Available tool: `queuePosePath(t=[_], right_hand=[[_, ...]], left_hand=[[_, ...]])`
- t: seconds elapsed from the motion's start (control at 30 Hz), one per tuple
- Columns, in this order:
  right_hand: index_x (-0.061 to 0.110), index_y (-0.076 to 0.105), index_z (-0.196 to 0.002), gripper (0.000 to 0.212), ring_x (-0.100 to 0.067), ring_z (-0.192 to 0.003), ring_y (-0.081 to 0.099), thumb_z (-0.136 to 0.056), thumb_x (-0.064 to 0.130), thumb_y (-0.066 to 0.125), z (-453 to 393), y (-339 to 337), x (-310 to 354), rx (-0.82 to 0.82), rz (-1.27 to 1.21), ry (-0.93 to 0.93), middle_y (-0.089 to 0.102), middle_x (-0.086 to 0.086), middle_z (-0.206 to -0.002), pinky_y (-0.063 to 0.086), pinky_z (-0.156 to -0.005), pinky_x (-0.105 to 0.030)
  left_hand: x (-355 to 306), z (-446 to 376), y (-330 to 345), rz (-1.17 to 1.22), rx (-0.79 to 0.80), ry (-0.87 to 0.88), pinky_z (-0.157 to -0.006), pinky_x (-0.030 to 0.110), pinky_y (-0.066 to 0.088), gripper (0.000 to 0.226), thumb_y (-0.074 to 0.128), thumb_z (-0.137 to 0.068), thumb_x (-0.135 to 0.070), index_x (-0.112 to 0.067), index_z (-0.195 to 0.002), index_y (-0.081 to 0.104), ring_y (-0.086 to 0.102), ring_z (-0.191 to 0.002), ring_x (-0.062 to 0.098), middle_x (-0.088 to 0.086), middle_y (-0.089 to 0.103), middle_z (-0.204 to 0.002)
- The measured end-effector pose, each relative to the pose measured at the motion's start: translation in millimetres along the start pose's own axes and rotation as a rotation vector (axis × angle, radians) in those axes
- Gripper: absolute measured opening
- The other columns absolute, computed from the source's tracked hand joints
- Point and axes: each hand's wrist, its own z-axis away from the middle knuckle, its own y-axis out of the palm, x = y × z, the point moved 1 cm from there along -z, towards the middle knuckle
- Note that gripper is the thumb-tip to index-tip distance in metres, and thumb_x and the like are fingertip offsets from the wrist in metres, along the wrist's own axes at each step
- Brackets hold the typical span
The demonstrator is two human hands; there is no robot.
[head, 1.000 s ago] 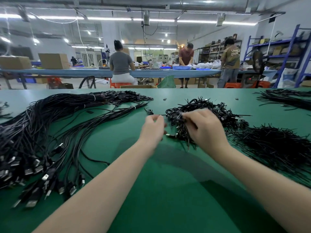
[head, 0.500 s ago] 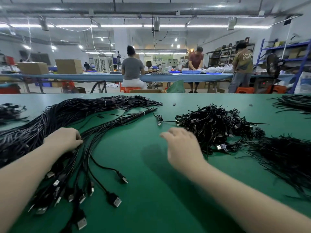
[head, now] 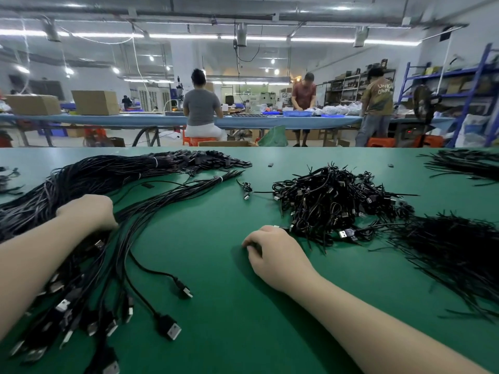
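Two hands sit low on the green surface (head: 216, 265).

The left hand (head: 86, 211) is on the bundle of long cables (head: 89, 179), which fans from the far left down to the near edge. Its fingers bend down among the strands, so I cannot tell whether the grip closes on one or only presses.

The right hand (head: 272, 252) rests on bare surface just beside the pile of coiled cables (head: 332, 201). Its fingers are curled under and whatever is inside is hidden, so I cannot tell if it clasps anything.

Risks, as I judge them:
- The strands cross one another under the left hand. Drawing one out there would likely drag its neighbours, snag heads and knot the fan.
- The plugs (head: 167, 326) lie close to the near edge. A sideways tug could sweep some off.
- The right forearm lies near both the coiled pile and the heap of thin ties (head: 453, 247). A careless reach could smear the two together.
- A cable pulled too hard may kink at its plug.
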Motion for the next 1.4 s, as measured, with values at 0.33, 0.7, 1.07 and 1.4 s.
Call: queuePosePath(t=[0.33, 0.7, 1.07, 1.4], right_hand=[[0.026, 0.068, -0.105, 0.025, -0.02, -0.102, 0.053, -0.093, 0.023, 0.046, 0.6, -1.3, 2.5, 0.015, -0.001, 0.021, 0.061, 0.003, -0.105, 0.046, -0.084, -0.033], [0.025, 0.069, -0.104, 0.025, -0.021, -0.098, 0.054, -0.093, 0.023, 0.046, 0.6, -0.9, 3.2, -0.001, 0.0, 0.032, 0.061, 0.002, -0.105, 0.047, -0.083, -0.033], [0.024, 0.069, -0.103, 0.025, -0.021, -0.098, 0.054, -0.092, 0.022, 0.048, 1.1, -2.5, 2.7, -0.016, 0.0, 0.031, 0.061, 0.001, -0.103, 0.047, -0.083, -0.033], [0.025, 0.054, -0.13, 0.036, -0.019, -0.112, 0.052, -0.094, 0.025, 0.051, 2.6, -1.8, 1.7, -0.132, -0.029, -0.042, 0.055, 0.0, -0.125, 0.043, -0.094, -0.03]], left_hand=[[2.3, -17.4, 9.8, 0.081, 0.055, -0.009, -0.082, 0.029, 0.049, 0.041, 0.061, -0.088, -0.047, -0.007, -0.087, 0.059, 0.059, -0.085, 0.023, 0.007, 0.064, -0.093], [2.0, 1.0, -41.1, 0.942, 0.213, 0.084, -0.04, 0.019, 0.031, 0.03, 0.041, -0.101, -0.015, 0.0, -0.076, 0.048, 0.04, -0.04, 0.019, 0.01, 0.045, -0.052], [-14.3, 22.7, -91.4, 1.463, -0.551, -0.028, -0.043, 0.027, 0.029, 0.015, 0.03, -0.099, -0.019, -0.019, -0.104, 0.045, 0.042, -0.052, 0.015, 0.003, 0.049, -0.071], [-85.0, 138.8, -133.9, 1.605, -0.706, 0.75, -0.046, 0.015, 0.033, 0.008, 0.049, -0.099, -0.025, -0.025, -0.091, 0.052, 0.041, -0.049, 0.002, -0.009, 0.05, -0.068]])
